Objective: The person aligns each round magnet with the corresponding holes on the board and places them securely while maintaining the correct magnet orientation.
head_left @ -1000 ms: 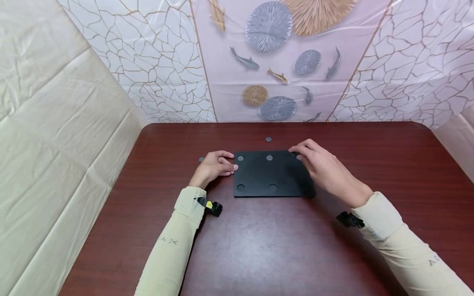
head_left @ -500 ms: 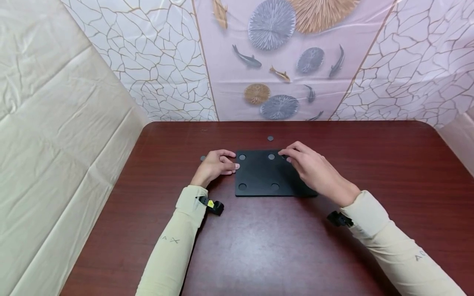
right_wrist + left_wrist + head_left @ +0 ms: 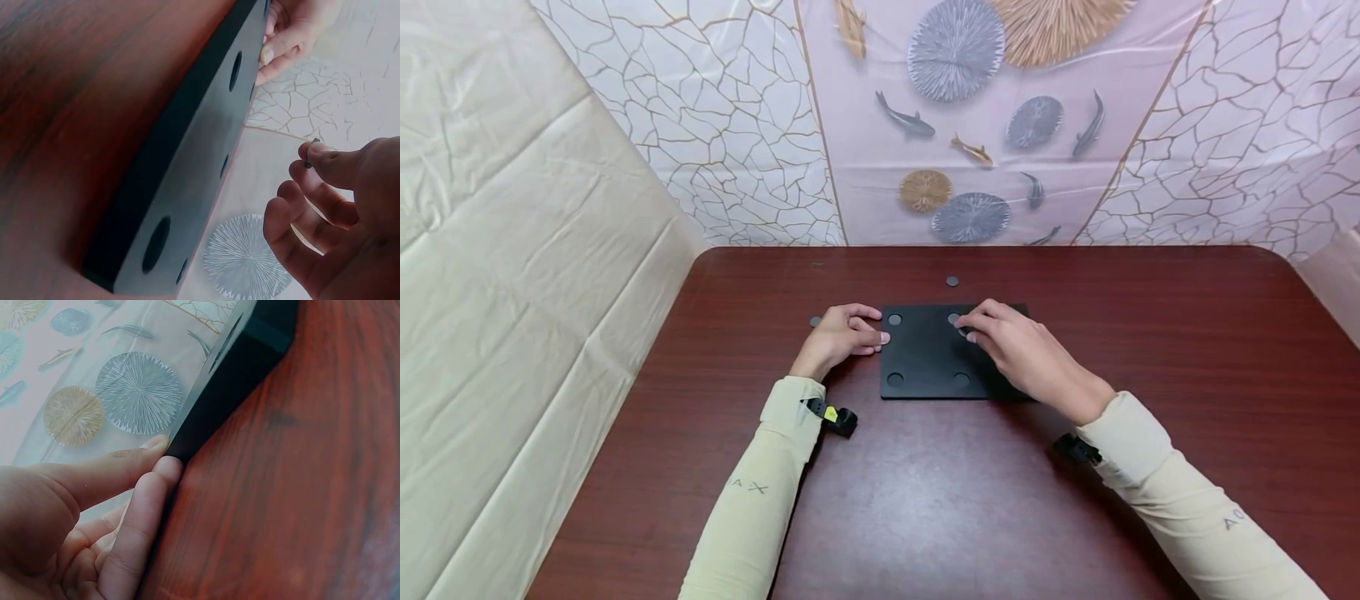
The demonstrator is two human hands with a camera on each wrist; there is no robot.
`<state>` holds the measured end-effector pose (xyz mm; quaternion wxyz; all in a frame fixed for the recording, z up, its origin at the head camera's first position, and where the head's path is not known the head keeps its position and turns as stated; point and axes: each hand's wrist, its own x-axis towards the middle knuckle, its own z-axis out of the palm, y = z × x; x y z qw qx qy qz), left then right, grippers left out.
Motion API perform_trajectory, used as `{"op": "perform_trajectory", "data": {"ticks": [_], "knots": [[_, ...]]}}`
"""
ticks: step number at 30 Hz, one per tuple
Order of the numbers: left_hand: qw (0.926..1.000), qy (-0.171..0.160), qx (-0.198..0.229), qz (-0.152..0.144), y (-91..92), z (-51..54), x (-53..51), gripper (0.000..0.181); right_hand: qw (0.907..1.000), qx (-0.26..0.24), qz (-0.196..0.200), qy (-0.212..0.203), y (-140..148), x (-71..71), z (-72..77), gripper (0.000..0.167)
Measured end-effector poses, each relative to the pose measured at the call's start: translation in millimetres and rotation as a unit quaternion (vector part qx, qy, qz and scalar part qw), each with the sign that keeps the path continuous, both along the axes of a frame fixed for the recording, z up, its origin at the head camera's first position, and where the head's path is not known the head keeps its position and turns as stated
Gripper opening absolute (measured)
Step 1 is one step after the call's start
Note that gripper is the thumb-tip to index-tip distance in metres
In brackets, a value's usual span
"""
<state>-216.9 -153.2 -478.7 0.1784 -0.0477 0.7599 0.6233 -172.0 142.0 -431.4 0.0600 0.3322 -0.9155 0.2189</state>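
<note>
The left hand (image 3: 842, 337) pinches the board (image 3: 925, 358) by its edge and the right hand (image 3: 1026, 354) pinches a disc (image 3: 309, 164) above it, so from here I judge this placing, calling for alignment over a recess (image 3: 962, 380) between my hands.

On the table (image 3: 887, 492), the board (image 3: 925, 354) is flanked at left by the left hand (image 3: 838, 340) and overhung by the right hand (image 3: 1022, 350); one disc (image 3: 952, 282) is placed behind it, another disc (image 3: 816, 321) beside the left hand.
</note>
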Motion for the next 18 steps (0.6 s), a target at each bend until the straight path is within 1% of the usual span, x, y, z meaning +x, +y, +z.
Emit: {"op": "perform_trajectory", "data": {"ticks": [6, 11, 18], "knots": [[1.0000, -0.003, -0.001, 0.001, 0.7, 0.2, 0.5, 0.043, 0.9999, 0.012, -0.001, -0.008, -7, 0.3, -2.2, 0.027], [1.0000, -0.001, -0.001, 0.001, 0.1, 0.7, 0.5, 0.043, 0.9998, 0.014, 0.006, -0.009, -14, -0.2, -2.9, 0.025], [1.0000, -0.002, -0.006, 0.000, -0.2, 2.0, 0.5, 0.043, 0.9992, 0.024, 0.030, 0.011, -21, -0.7, -6.2, 0.023]]}}
